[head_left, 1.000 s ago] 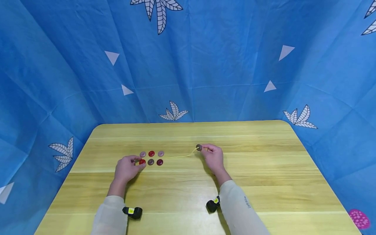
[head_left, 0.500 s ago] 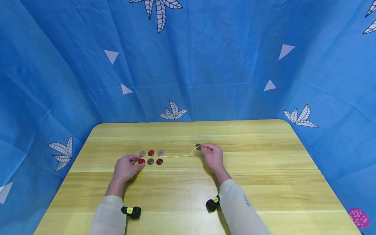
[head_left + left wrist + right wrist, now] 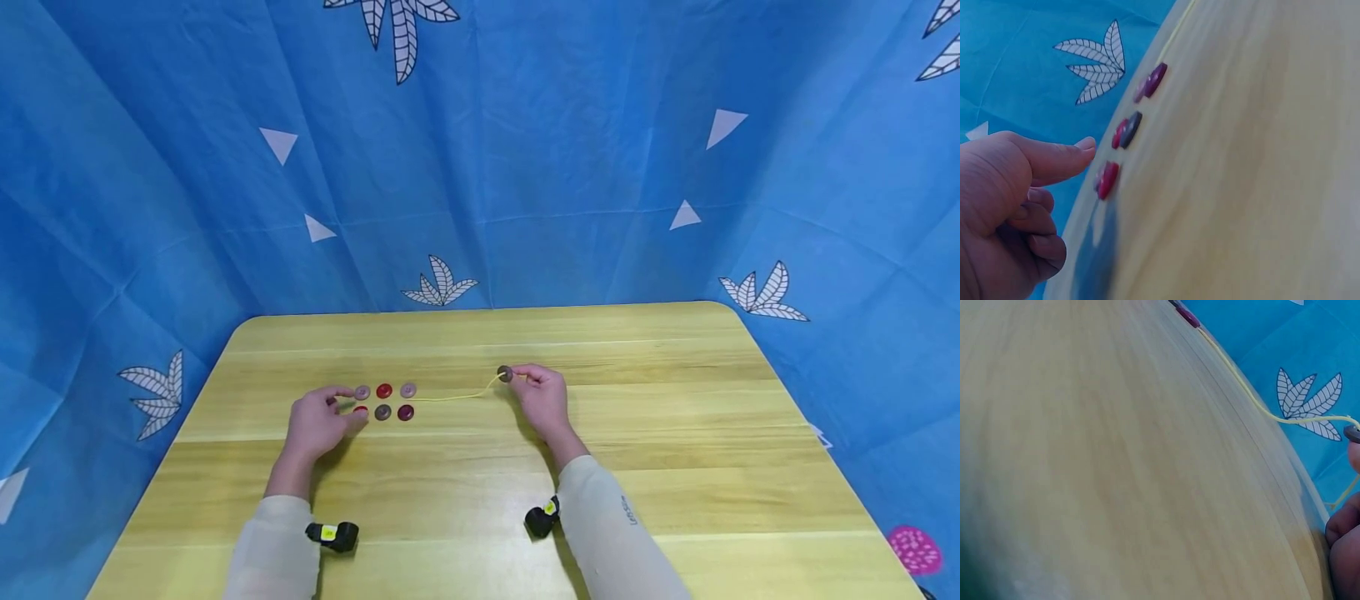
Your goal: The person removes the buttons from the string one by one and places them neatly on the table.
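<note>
Two rows of buttons lie on the table. The far row runs mauve, red, mauve; the near row, red, brown, maroon. My left hand is at their left end, index fingertip beside the far-left mauve button, thumb overlapping the near red button in the head view. In the left wrist view nothing sits between thumb and fingers. My right hand pinches another brown button raised over the table, threaded on a yellow string that runs left between the rows.
The light wooden table has rounded far corners. A blue patterned cloth hangs behind it and along both sides. Each sleeve carries a small black camera, one at the left wrist and one at the right.
The left index finger has shifted away from the near red button toward the far-left mauve one. The right hand holds its button as before, and the head view has shifted slightly.
</note>
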### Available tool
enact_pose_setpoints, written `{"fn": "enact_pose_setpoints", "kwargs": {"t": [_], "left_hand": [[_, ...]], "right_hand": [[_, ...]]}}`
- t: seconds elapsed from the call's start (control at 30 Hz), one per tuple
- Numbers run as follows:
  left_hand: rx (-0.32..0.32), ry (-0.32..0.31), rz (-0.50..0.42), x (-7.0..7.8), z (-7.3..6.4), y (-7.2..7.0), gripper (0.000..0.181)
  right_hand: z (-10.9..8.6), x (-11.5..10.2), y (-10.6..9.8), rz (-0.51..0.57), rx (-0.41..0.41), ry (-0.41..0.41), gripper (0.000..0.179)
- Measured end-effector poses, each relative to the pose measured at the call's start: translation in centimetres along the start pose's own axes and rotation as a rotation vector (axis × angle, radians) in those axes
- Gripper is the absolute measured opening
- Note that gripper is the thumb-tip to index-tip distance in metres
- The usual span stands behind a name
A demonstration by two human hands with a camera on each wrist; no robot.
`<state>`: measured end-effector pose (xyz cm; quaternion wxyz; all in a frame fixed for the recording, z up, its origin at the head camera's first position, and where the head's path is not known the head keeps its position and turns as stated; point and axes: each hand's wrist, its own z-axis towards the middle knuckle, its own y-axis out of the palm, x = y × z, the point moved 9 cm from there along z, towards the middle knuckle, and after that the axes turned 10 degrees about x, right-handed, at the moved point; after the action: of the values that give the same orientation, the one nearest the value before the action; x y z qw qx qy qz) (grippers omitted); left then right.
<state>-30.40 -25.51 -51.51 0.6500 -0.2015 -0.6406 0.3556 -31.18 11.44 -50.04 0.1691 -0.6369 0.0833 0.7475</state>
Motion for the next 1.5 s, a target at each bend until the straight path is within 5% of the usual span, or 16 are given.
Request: {"fn": "enact_pose_setpoints", "kwargs": {"t": [0.17, 0.43, 0.7, 0.9, 1.0, 1.17, 1.5], "left_hand": [[0.045, 0.034, -0.033, 1.8, 0.4, 0.0, 0.035], [0.093, 0.119, -0.111, 5.7, 0.8, 1.0, 0.035], [0.023, 0.177, -0.157, 9.4, 0.6, 4.3, 0.031], [0.019, 0.163, -0.063, 10.8, 0.5, 5.1, 0.029], [0.003, 0.183, -0.105, 11.4, 0.6, 5.4, 0.028], [-0.024, 0.224, -0.154, 12.5, 0.6, 6.6, 0.030], [-0.100, 0.267, -0.116, 14.1, 0.0, 9.7, 0.033]], "right_hand": [[-0.1, 0.0, 0.0, -0.012, 0.004, -0.006, 0.009], [1.1, 4.6, 0.5, 0.005, 0.021, 0.012, 0.006], [1.1, 4.6, 0.4, 0.012, 0.026, -0.023, 0.004], [1.1, 4.6, 0.5, 0.009, 0.023, -0.001, 0.005], [0.7, 3.2, 0.4, 0.006, 0.006, 0.011, 0.007], [1.0, 3.8, 0.5, 0.011, 0.004, 0.005, 0.008], [1.4, 4.5, 0.5, 0.040, 0.034, -0.034, 0.005]]}}
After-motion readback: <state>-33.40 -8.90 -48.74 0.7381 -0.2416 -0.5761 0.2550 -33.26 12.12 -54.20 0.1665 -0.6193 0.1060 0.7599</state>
